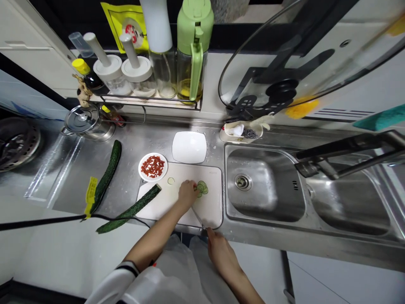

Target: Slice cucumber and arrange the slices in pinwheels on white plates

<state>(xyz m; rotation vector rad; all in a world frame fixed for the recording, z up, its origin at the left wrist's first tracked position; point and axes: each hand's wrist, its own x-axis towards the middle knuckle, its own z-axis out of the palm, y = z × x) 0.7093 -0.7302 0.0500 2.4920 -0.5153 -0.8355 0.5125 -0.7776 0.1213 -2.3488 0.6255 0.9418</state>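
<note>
On the white cutting board (158,207) lies a small pile of cucumber slices (203,188). My left hand (187,193) is closed at the left edge of that pile, fingertips pinched on the slices. Low at the board's front edge, my right hand (219,250) grips the handle of a knife (198,217), whose blade points up and left toward my left hand. A single cucumber slice (171,180) lies apart, left of my left hand. The cut cucumber (136,210) rests slanted across the board's left edge, its cut end on the board.
A whole cucumber (109,173) with a yellow tag lies left. Behind the board are a plate of red berries (145,175) and a white dish (189,147). A double sink (268,211) is right, under a faucet (348,154). A black cable (47,222) crosses the left side.
</note>
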